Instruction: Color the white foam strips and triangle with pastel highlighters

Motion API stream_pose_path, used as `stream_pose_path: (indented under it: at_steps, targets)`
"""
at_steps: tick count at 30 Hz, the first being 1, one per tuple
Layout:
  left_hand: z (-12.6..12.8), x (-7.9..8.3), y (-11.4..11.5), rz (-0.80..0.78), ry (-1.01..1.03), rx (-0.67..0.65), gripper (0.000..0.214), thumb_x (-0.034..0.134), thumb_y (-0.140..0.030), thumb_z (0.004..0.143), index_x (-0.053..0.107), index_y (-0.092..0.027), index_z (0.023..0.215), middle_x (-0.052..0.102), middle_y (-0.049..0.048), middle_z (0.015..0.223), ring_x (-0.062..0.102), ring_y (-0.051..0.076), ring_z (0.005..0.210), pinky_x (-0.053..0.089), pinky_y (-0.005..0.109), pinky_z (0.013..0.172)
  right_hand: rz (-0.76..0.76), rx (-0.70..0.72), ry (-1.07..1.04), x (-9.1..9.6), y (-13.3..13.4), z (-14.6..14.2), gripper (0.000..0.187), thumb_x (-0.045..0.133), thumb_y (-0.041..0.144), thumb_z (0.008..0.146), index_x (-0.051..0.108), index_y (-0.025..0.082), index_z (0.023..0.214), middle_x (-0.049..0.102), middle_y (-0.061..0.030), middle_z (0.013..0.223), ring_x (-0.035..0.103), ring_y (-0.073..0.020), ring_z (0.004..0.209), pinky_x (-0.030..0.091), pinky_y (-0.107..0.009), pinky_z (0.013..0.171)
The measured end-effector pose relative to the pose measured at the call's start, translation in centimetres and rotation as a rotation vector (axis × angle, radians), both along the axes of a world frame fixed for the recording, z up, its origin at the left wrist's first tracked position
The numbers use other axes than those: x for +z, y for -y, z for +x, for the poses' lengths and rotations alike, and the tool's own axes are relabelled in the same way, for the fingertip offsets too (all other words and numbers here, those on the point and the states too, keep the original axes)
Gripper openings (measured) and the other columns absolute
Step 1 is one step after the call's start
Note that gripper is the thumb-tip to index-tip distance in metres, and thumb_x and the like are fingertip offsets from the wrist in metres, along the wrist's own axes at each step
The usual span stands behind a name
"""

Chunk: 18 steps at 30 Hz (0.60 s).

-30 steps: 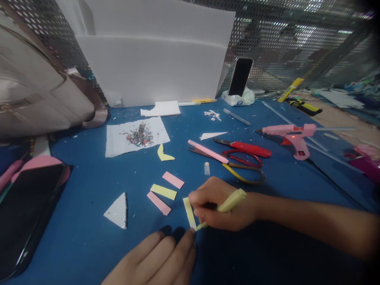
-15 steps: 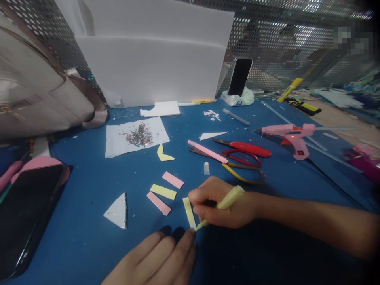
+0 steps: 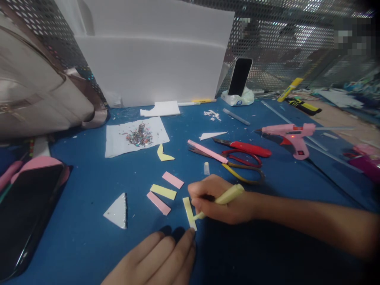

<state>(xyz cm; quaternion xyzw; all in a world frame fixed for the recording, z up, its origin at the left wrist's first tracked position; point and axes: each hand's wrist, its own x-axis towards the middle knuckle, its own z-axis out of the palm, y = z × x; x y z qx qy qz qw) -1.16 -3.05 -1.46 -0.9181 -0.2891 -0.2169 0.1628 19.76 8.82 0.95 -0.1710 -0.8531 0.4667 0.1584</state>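
Observation:
In the head view, my right hand [image 3: 218, 200] is closed round a pale yellow marker [image 3: 229, 196], held like a pen. The marker's tip touches a small yellow strip [image 3: 188, 209] a little above its lower end. At that lower end, a fingertip of my left hand [image 3: 162, 257] presses the strip down on the blue table [image 3: 89, 245]. My left fingers lie side by side, partly bent; the thumb is hidden. Just left of the strip lie two pink strips [image 3: 173, 180] and another yellow strip [image 3: 163, 192]. A small marker cap [image 3: 207, 168] stands above my right hand.
Behind my right hand lie a pink marker [image 3: 208, 151], scissors [image 3: 243, 174] and a red-handled knife [image 3: 251, 149]. A pink glue gun [image 3: 292, 132] is on the right. Glitter on white paper [image 3: 114, 142], a white triangle [image 3: 117, 211] and a dark phone [image 3: 26, 221] are leftward.
My right hand has shifted slightly up, taking the marker tip from beside the strip's lower end to higher on the strip. My left hand has stayed in place.

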Motion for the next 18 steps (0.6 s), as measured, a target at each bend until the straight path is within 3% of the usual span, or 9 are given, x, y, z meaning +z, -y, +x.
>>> stream_pose_path:
  at_steps: [4, 8, 14, 18]
  targets:
    - [-0.04, -0.05, -0.04, 0.001, -0.001, -0.010, 0.039, 0.030, -0.008, 0.102, 0.067, -0.020, 0.106, 0.067, 0.0008, 0.113, 0.057, 0.016, 0.084, 0.042, 0.033, 0.082, -0.008, 0.091, 0.018, -0.08, -0.11, 0.03, 0.028, 0.044, 0.026, 0.094, 0.039, 0.018, 0.068, 0.040, 0.0054, 0.058, 0.038, -0.0066, 0.052, 0.030, -0.019, 0.051]
    - [-0.09, 0.00, 0.03, 0.010, 0.002, 0.007, 0.038, 0.031, -0.007, 0.101, 0.067, -0.020, 0.104, 0.068, 0.0007, 0.111, 0.058, 0.017, 0.083, 0.042, 0.034, 0.082, -0.005, 0.033, -0.023, -0.13, -0.09, -0.02, 0.025, 0.044, 0.025, 0.094, 0.042, 0.017, 0.070, 0.044, 0.0046, 0.060, 0.039, -0.0069, 0.053, 0.031, -0.019, 0.052]
    - [0.17, 0.24, 0.10, 0.009, 0.003, 0.014, 0.038, 0.032, -0.007, 0.101, 0.067, -0.020, 0.104, 0.068, 0.0005, 0.112, 0.058, 0.017, 0.086, 0.042, 0.033, 0.082, 0.082, -0.104, -0.001, -0.08, 0.45, 0.11, 0.027, 0.044, 0.024, 0.092, 0.033, 0.019, 0.068, 0.034, 0.0061, 0.057, 0.031, -0.0071, 0.050, 0.025, -0.021, 0.049]
    - [0.04, 0.35, 0.16, 0.009, -0.014, 0.012, 0.038, 0.032, -0.005, 0.100, 0.067, -0.019, 0.105, 0.068, 0.0012, 0.112, 0.058, 0.017, 0.086, 0.042, 0.033, 0.083, 0.070, -0.032, -0.022, -0.01, 0.57, 0.08, 0.025, 0.044, 0.024, 0.091, 0.035, 0.019, 0.069, 0.038, 0.0053, 0.059, 0.035, -0.0076, 0.052, 0.028, -0.021, 0.051]
